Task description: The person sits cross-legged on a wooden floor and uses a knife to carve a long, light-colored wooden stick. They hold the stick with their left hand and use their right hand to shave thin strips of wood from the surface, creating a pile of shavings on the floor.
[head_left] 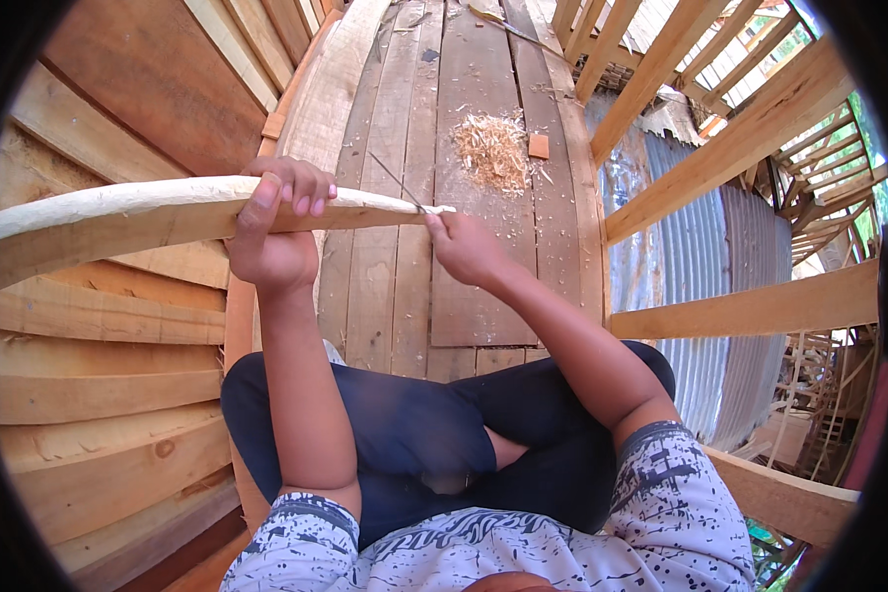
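Observation:
A long pale wooden plank (192, 215), its upper edge whitish and rough, runs from the far left across in front of me. My left hand (278, 222) is closed round it, thumb and fingers over the upper edge. At the plank's narrow right end, my right hand (461, 247) is closed with its fingers pressed together. From these fingers a thin dark blade (398, 180) slants up and to the left, crossing the plank's tip. Its handle, if it has one, is hidden in the hand.
A heap of wood shavings (493, 153) and a small orange-brown wood block (539, 146) lie on the plank floor (479, 296). Board walling (99, 311) rises on the left. Wooden rails (750, 314) and corrugated metal sheets (696, 227) stand on the right. My legs are folded below my hands.

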A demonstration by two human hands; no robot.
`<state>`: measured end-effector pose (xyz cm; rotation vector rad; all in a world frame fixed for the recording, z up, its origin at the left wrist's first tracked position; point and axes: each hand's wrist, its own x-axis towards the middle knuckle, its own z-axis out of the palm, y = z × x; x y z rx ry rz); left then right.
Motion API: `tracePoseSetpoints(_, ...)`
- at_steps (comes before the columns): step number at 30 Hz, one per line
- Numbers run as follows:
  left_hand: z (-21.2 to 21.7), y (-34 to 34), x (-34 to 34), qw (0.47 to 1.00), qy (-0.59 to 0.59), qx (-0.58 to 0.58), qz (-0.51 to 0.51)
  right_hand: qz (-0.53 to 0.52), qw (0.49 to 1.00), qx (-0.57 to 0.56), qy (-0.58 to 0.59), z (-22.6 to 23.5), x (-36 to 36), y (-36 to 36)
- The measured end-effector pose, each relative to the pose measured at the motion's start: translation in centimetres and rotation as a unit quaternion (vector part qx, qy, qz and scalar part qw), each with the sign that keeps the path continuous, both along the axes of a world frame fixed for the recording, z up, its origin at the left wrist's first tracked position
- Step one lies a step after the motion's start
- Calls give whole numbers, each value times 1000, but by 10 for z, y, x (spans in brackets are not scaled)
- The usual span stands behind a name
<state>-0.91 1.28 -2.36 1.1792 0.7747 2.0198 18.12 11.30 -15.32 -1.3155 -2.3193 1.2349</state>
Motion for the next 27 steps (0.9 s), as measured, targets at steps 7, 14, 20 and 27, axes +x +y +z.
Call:
tracePoseSetpoints(7,-2,3,6,1000,-16,3,8,-47,997,38,-43,-40,22,20)
tracePoseSetpoints(14,0,1,4,999,-31,1,34,-5,996,62,56,-13,1,5)
tracePoseSetpoints(20,0,-2,-1,1000,-6,-2,23,-7,998,60,25,10,-9,-10)
tracePoseSetpoints(27,-1,2,3,1000,-6,5,4,-19,993,91,-70,-52,25,29)
